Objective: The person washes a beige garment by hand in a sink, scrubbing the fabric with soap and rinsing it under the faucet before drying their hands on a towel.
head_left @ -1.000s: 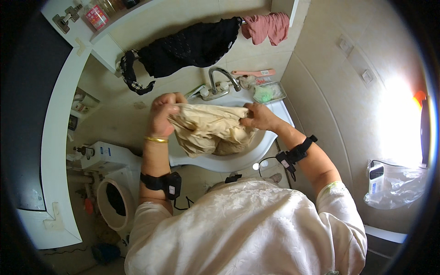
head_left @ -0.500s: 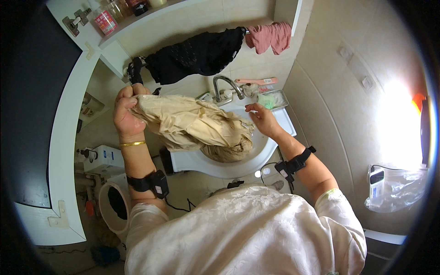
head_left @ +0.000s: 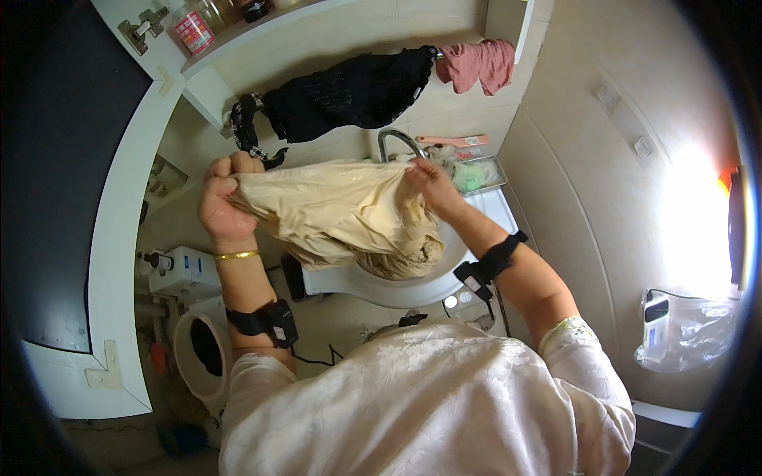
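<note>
A wet-looking beige garment (head_left: 341,210) is stretched between my two hands over the white sink (head_left: 456,258). At its upper left corner my left hand (head_left: 230,198) is closed around the fabric, raised beyond the sink's left side. My right hand (head_left: 432,186) pinches the upper right edge, just in front of the faucet (head_left: 389,143). Between them the top edge runs nearly straight. The lower right part of the garment hangs bunched into the basin and hides much of it.
Behind the sink, a black cloth (head_left: 341,95) and a pink cloth (head_left: 480,65) hang on a rail. A metal tray (head_left: 480,174) and a pink-handled brush (head_left: 452,141) lie on the sink's back right. An open cabinet door (head_left: 123,238) stands left, above a pale bin (head_left: 194,361).
My right hand, open and apart from the garment before, has moved left and taken hold of its upper edge. The fabric is now pulled taut between both hands.
</note>
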{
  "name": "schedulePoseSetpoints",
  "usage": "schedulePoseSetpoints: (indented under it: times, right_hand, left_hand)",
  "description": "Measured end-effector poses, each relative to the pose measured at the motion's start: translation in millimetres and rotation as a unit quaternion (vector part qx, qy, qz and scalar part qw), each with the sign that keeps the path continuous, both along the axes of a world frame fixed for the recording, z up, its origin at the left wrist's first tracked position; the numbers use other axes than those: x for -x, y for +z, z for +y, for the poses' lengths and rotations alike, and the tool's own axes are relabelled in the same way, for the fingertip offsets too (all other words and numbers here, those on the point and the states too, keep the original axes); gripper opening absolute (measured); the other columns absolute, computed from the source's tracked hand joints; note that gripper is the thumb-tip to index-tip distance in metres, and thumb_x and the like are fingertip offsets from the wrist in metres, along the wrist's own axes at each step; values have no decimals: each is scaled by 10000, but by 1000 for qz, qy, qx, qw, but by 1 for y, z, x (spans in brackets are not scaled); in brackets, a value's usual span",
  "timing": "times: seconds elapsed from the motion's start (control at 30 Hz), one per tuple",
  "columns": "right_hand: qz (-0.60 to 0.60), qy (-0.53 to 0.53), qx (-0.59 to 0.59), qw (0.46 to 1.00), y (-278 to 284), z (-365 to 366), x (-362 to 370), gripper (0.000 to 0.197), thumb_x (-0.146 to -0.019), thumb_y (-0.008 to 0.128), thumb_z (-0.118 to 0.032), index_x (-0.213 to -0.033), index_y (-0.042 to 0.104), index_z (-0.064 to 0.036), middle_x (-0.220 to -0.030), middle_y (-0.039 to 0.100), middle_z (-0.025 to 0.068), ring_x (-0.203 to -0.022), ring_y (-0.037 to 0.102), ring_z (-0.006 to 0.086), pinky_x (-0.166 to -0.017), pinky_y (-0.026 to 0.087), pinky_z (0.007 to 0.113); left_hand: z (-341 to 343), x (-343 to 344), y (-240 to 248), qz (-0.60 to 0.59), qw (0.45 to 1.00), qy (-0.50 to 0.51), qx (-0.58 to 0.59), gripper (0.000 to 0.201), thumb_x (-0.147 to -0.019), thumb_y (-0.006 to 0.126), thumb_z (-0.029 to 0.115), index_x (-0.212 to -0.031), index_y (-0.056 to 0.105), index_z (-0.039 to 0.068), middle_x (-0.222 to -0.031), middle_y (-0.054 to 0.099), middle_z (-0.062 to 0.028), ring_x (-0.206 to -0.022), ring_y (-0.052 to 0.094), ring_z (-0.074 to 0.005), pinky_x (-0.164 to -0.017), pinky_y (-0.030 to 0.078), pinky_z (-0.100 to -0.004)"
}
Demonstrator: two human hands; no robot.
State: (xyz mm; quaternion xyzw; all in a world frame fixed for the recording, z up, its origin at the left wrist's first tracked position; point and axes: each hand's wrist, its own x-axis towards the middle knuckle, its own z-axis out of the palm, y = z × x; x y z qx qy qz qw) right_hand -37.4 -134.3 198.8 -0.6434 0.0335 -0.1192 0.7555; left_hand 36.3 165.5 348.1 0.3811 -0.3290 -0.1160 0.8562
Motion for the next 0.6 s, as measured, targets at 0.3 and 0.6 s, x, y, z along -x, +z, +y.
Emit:
schedulePoseSetpoints:
  times: [0.3,0.6]
  right_hand:
    - [-21,42,-177,983,101,-68,62,127,-867,544,-184,-823,549,-65,-744,575,-20,-648,537,82,-650,453,221]
    - [244,-156,343,894,-103,-221,101,227,-720,698,-231,-761,588,-36,-698,608,77,-622,560,205,-588,441,301]
  left_hand:
    - [3,-5,-44,43,980,78,-178,95,-701,494,75,-633,440,39,-821,536,-96,-759,522,-163,-720,436,-296]
    - [-128,71,-242,283,878,-169,-347,126,-760,615,2,-815,518,60,-792,519,7,-759,528,-97,-673,440,-220]
